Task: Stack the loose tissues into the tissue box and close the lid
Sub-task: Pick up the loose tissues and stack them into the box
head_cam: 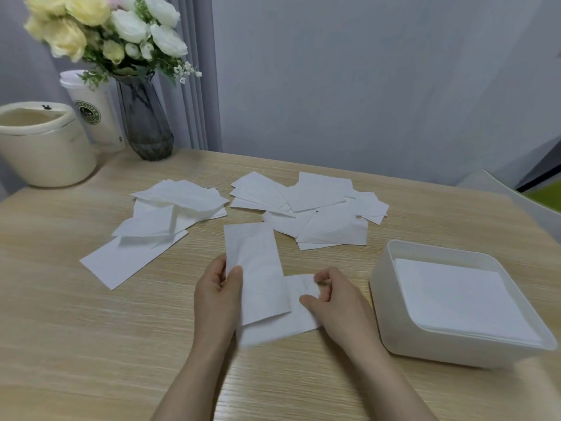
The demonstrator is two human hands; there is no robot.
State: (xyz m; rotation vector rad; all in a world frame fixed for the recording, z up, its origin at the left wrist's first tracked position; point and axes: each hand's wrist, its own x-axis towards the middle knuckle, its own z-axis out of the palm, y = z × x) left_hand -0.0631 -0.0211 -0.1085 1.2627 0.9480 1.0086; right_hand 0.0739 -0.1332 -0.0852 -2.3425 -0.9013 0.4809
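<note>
Above the table [91, 329], both hands' curled fingers [235, 276] pinch two tissues [258, 268]

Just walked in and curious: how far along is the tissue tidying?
Partly done. The open tissue box already holds a flat stack of tissues. In hand: the left hand and right hand grip two overlapping tissues. Left: two loose piles, the left pile and the right pile, then the lid, which is not in view.
</note>
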